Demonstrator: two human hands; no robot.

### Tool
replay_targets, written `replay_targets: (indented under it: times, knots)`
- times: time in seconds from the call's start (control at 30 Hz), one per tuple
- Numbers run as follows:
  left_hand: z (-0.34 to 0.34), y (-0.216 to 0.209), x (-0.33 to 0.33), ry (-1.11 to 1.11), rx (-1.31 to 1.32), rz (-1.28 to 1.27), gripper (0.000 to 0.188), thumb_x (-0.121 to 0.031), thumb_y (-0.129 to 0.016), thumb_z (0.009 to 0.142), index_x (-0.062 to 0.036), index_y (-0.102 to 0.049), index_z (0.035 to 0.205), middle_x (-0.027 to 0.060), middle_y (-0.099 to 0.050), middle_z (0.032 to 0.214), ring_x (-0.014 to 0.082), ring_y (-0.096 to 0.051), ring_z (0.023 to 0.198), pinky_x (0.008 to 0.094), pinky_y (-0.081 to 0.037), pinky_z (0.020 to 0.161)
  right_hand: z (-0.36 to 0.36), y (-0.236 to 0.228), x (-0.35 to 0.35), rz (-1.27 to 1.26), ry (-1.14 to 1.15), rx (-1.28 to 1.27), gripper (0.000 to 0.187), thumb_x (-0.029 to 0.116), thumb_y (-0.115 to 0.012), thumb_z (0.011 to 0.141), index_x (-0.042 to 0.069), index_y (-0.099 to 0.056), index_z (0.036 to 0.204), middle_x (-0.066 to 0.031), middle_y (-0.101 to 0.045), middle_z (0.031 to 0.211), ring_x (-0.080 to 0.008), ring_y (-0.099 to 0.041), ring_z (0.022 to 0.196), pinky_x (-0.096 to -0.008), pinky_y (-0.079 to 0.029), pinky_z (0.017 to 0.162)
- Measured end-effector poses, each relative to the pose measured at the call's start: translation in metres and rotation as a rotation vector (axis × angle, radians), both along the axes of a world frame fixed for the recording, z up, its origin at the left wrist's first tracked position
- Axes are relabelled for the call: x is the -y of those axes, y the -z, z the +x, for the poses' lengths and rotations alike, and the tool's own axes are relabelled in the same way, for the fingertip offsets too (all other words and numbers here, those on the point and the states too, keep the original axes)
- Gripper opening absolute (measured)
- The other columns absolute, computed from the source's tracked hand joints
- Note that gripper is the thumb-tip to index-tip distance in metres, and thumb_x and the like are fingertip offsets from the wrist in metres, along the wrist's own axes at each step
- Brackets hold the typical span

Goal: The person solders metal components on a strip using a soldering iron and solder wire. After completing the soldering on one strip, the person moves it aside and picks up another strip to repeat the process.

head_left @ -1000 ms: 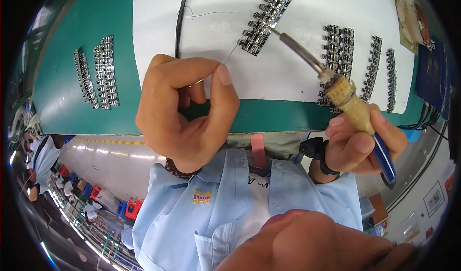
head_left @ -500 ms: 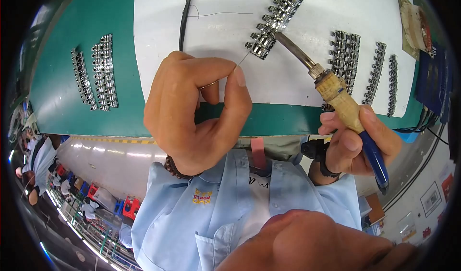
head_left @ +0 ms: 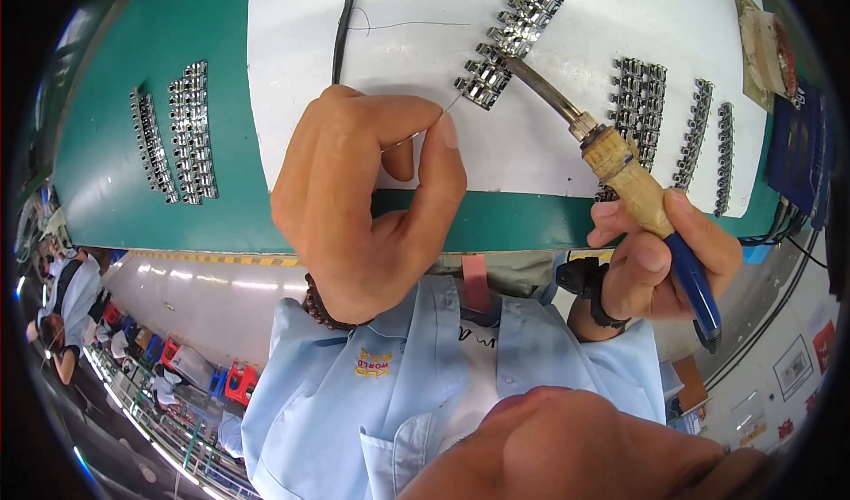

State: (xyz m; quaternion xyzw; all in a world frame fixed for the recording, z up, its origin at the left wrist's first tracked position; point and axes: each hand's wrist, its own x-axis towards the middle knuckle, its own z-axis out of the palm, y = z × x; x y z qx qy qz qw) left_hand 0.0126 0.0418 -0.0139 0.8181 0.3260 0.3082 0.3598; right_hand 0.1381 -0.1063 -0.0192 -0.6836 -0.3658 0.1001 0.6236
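My left hand [head_left: 359,194] pinches a thin solder wire [head_left: 453,102] between thumb and forefinger. The wire's end points up to the near end of a strip of shiny metal connectors [head_left: 531,20], which lies slanted on a white sheet. My right hand [head_left: 651,265] is closed round the blue rear handle of a soldering iron [head_left: 624,168] with a worn tan grip. The iron's metal tip rests at the strip, a few connectors from its near end. Exact contact at the solder's end is too small to tell.
Several more connector strips [head_left: 639,101] lie right of the iron, and others [head_left: 193,132] on the green table [head_left: 106,181] at left. Beyond my left hand is a black cable [head_left: 343,31] with a loose thin wire. A tan pad [head_left: 763,48] sits at the right edge.
My left hand has shifted slightly up and right, and less solder wire shows past its fingertips. The strip and iron tip have moved a touch right; my right hand is nearly still.
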Motion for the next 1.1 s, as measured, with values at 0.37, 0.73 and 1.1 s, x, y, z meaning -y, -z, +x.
replay_targets:
  times: [0.37,0.73,1.1]
  knots:
    - [-0.003,-0.002,0.000,-0.003,0.010,0.039,0.012,0.007,-0.066,0.078,-0.0004,-0.057,0.082,-0.0021,-0.044,0.063,0.0053,-0.031,0.055,0.0212,-0.023,0.052,0.006,0.001,0.002,0.092,0.079,0.073,0.040,0.029,-0.054,0.095,-0.007,-0.045,0.107,-0.0208,-0.058,0.066,-0.0163,-0.056,0.044,-0.0197,-0.043,0.036]
    - [-0.002,0.000,-0.003,-0.033,0.064,0.050,0.018,0.011,-0.067,0.064,-0.0019,-0.059,0.074,0.0025,-0.048,0.061,0.0109,-0.038,0.046,0.0248,-0.026,0.043,-0.001,0.002,-0.007,0.072,0.076,-0.006,0.038,0.028,-0.052,0.095,-0.007,-0.044,0.107,-0.0168,-0.056,0.060,-0.0141,-0.054,0.041,-0.0201,-0.041,0.034]
    - [-0.001,0.001,-0.001,-0.063,0.027,-0.033,0.018,0.012,-0.067,0.065,-0.0011,-0.059,0.075,0.0034,-0.049,0.064,0.0114,-0.039,0.048,0.0255,-0.028,0.043,0.003,-0.001,0.001,0.060,0.001,-0.247,0.041,0.027,-0.065,0.088,-0.003,-0.046,0.110,-0.0179,-0.063,0.072,-0.0186,-0.064,0.055,-0.0240,-0.052,0.049]
